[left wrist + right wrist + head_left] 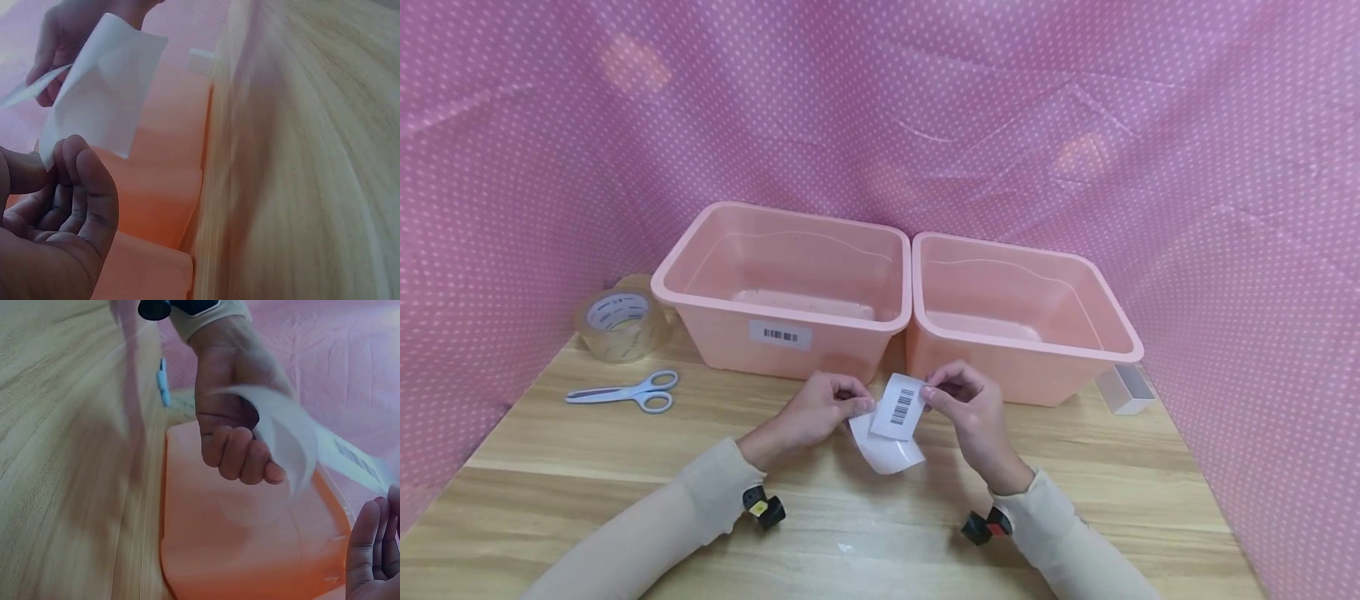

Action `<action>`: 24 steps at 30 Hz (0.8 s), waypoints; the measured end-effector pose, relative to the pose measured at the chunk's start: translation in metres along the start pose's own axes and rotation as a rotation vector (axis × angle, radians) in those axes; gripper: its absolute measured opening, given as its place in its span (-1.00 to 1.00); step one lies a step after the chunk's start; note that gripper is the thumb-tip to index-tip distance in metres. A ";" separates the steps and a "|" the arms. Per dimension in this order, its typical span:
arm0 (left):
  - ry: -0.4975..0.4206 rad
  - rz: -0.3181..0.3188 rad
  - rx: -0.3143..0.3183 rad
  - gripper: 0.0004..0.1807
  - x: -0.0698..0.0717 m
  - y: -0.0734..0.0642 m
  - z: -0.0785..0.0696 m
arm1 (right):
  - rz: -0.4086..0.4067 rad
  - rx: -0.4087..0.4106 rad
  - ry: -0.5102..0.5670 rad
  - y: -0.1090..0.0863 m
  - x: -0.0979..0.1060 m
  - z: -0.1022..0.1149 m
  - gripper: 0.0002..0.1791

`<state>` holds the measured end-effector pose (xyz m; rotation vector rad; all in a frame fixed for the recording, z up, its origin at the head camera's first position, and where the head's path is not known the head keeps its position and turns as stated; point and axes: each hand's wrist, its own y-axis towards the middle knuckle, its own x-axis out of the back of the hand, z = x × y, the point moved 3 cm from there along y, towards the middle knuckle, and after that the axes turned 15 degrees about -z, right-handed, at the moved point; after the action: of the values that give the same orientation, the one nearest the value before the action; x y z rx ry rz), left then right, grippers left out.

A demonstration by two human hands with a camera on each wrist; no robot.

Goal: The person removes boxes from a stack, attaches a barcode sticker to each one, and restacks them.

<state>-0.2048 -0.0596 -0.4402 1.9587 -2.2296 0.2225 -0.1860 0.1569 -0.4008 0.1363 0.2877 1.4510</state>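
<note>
Between finger and thumb, my left hand (822,408) pinches the corner of a glossy white backing sheet (887,455), which curls downward. My right hand (967,408) pinches the upper right edge of a white barcode label (898,407). In the head view the label overlaps the backing sheet; in the right wrist view the two spread apart, the sheet (281,434) bending away from the label (350,453). Both hands are in front of two pink plastic bins. A similar barcode label (780,334) sticks to the front of the left bin (715,333); the right bin (1037,371) has no label showing.
On the wooden table (850,567), light blue scissors (625,392) lie at the left, in front of a roll of clear tape (620,325). A small white box (1124,390) stands beside the right bin. Pink dotted cloth (880,108) hangs behind and at both sides.
</note>
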 end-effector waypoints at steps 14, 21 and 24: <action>0.252 0.121 -0.081 -0.91 -0.011 -0.004 0.015 | 0.005 -0.033 0.080 0.002 -0.001 -0.002 -0.80; 0.366 0.129 -0.145 -0.92 -0.011 -0.005 0.017 | 0.013 -0.062 0.089 0.002 -0.001 -0.003 -0.81; 0.441 0.143 -0.194 -0.91 -0.012 -0.005 0.017 | -0.004 -0.057 0.111 0.003 -0.001 -0.004 -0.80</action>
<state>-0.1987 -0.0524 -0.4591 1.4810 -2.0128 0.3966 -0.1899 0.1563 -0.4043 0.0095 0.3364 1.4639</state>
